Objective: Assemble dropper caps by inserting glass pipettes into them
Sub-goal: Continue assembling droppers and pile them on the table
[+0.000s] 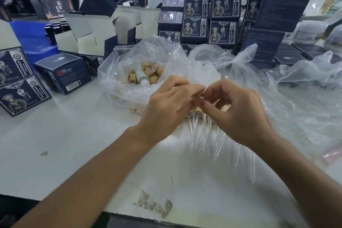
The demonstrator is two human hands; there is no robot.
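Head view looks down on two bare forearms meeting over the middle of the white tabletop [64, 135]. The left hand [166, 105] and the right hand [238, 111] are brought fingertip to fingertip, both pinched on a small tan dropper cap [199, 95] held between them; motion blur hides whether a pipette is already seated in it. Holding the cap up off the surface, close to the eyes, looks like the way to line a thin glass tube with its hole.

Beneath the hands lies a fan of finished droppers [205, 133], caps together and glass tips pointing toward the near edge, probably so they can be gathered without snapping. Behind the left hand, toward the far side, an open plastic bag [118, 72] holds loose caps [148, 75] within easy reach. A second clear bag [277, 87] spreads toward the right edge; its contents I cannot make out. Dark printed boxes [209, 22] are stacked along the far edge.
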